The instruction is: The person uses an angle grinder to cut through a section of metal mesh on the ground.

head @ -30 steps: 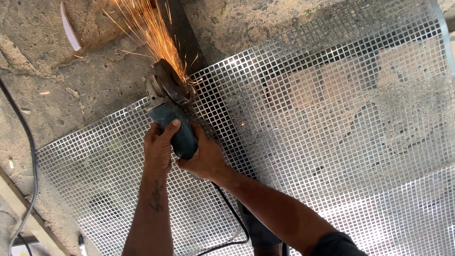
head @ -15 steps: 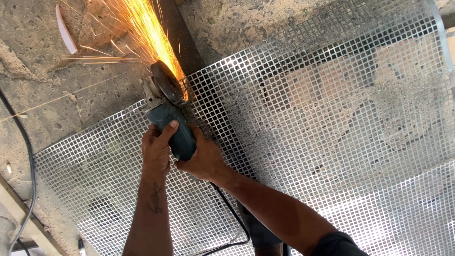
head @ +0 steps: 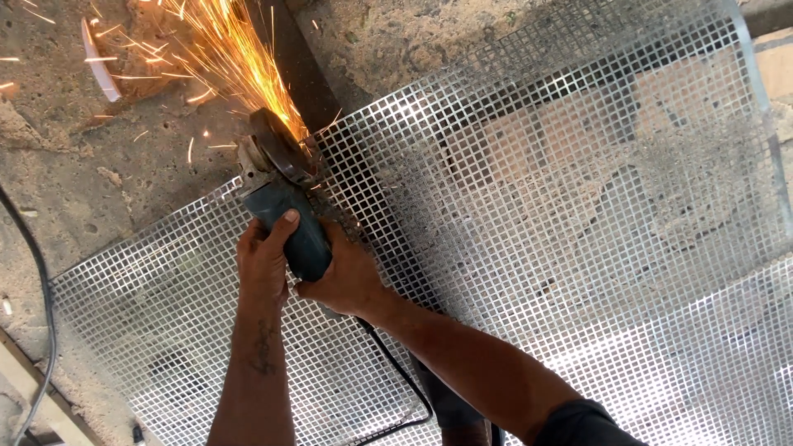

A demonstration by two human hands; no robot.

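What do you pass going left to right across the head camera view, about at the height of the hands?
Black cable on the concrete floor → left hand → angle grinder → right hand → perforated metal sheet. Both hands grip the grinder's body.

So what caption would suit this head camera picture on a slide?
Both hands, left hand and right hand, grip an angle grinder cutting a metal mesh sheet, sparks flying over concrete.

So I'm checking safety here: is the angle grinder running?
Running: sparks spray from the angle grinder at the mesh sheet.
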